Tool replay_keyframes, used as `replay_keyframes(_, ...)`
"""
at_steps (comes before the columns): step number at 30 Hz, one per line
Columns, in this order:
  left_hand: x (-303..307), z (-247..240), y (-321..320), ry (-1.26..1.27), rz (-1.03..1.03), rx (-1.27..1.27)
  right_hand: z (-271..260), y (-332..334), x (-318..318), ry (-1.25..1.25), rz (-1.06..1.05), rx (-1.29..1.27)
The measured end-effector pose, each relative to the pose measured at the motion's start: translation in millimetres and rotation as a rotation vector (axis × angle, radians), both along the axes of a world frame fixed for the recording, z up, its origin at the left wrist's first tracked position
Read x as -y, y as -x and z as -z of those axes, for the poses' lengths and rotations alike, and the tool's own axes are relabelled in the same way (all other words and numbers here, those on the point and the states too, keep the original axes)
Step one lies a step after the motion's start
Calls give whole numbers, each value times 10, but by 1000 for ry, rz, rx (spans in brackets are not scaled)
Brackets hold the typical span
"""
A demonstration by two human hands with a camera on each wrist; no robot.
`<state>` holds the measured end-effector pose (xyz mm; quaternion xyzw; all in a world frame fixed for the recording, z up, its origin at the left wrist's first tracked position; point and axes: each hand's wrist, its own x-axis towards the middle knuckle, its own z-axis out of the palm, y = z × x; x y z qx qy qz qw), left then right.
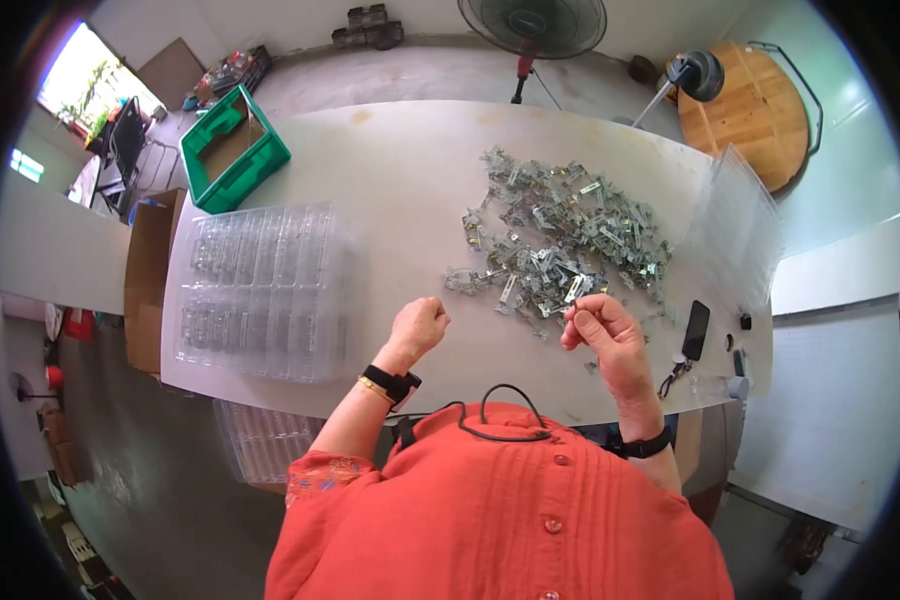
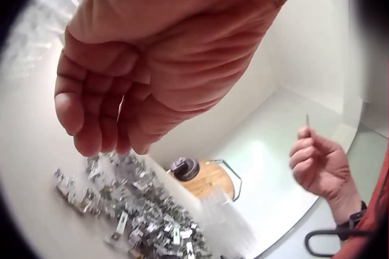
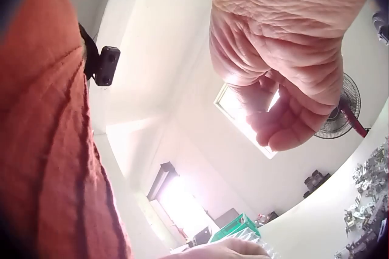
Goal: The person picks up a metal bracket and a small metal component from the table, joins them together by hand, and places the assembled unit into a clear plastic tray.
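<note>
A heap of small metal parts [image 1: 570, 225] [image 2: 146, 210] lies on the white table. The left hand [image 1: 420, 325] [image 2: 158, 58] hovers over the table, left of the heap, fingers loosely curled and holding nothing. At the heap's near edge, the right hand [image 1: 610, 345] [image 3: 285, 71] is raised with thumb and fingers together. In the left wrist view, the right hand [image 2: 322, 165] pinches a thin metal part [image 2: 307, 120] that points upward. The right wrist view hides the pinched part behind the palm.
Clear plastic trays [image 1: 260, 290] with parts inside stand on the left of the table [image 1: 400, 160], beside a green crate [image 1: 235, 195]. More clear trays [image 1: 735, 225] stand at the right edge. A phone [image 1: 696, 330] and a plastic bottle [image 1: 720, 386] lie near the right front.
</note>
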<state>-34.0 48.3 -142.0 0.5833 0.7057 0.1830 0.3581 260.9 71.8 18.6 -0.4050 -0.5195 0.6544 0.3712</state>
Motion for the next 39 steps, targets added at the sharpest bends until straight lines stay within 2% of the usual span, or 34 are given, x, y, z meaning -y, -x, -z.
replay_keyframes(2, -27, 223, -78, 24, 2, -123, 49, -64, -13, 43, -39, -9)
replay_keyframes(4, -95, 405, -109, 55, 3, -122, 87, -159, -34, 81, -76, -3)
replay_keyframes(7, -232, 571, -89, 64, -114, -76, 153, -210, -86, 193, -171, 12)
replay_keyframes(9, -378, 619, -109, 19, -268, -41, 174, -225, -143, 219, -198, 16)
replay_keyframes(14, -946, 568, -169, -85, -265, -79, 277, -288, -312, 269, -282, 3)
replay_keyframes(19, -1482, 552, -293, 49, -285, -116, 352, -334, -488, 293, -296, 10)
replay_keyframes(29, -1677, 732, -504, 92, -161, -272, 469, -375, -676, 370, -265, 27)
replay_keyframes(31, -1686, 800, -464, 57, -75, -229, 468, -370, -709, 363, -266, 35)
replay_keyframes(35, -1654, 715, -405, 16, -138, -134, 486, -302, -696, 352, -265, 20)
replay_keyframes(37, -1644, 621, -354, -2, -232, 101, 517, -287, -682, 343, -274, -4)
replay_keyframes(38, -1640, 578, -325, -13, -232, 105, 509, -278, -681, 333, -275, 0)
replay_keyframes(39, -1608, 492, -293, 64, -329, 388, 498, -264, -669, 331, -276, 13)
